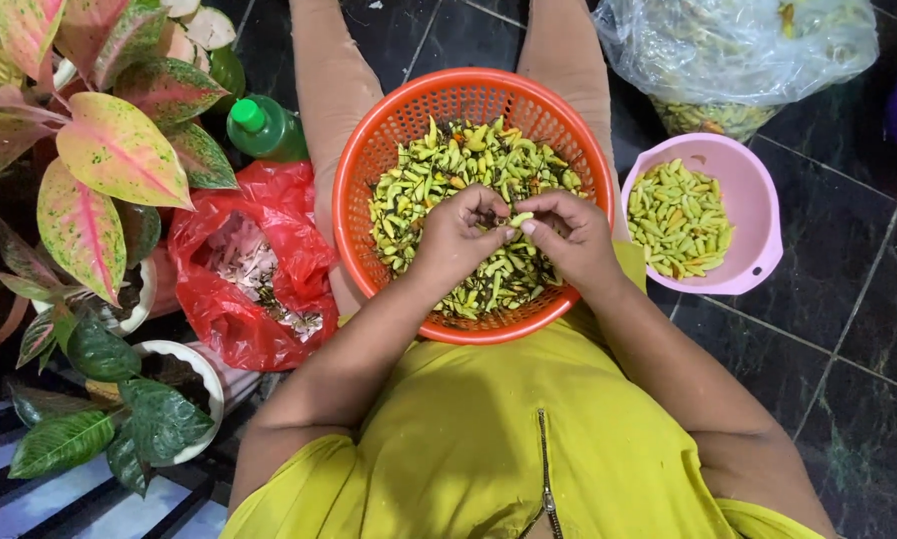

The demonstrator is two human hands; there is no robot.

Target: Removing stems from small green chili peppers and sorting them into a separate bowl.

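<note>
Head view: left hand (456,235) and right hand (570,235) both pinching one chili (520,218) above orange basket (369,170).

A single head-worn camera looks steeply down the person's yellow top (488,439) and forearms to the lap. The left hand (455,238) and right hand (568,235) meet near the picture's middle, close to the lens, over an orange basket (369,170). Past the right hand the view takes in a pink bowl (753,215); past the left hand, a red bag (219,299) and plants (119,150).
</note>
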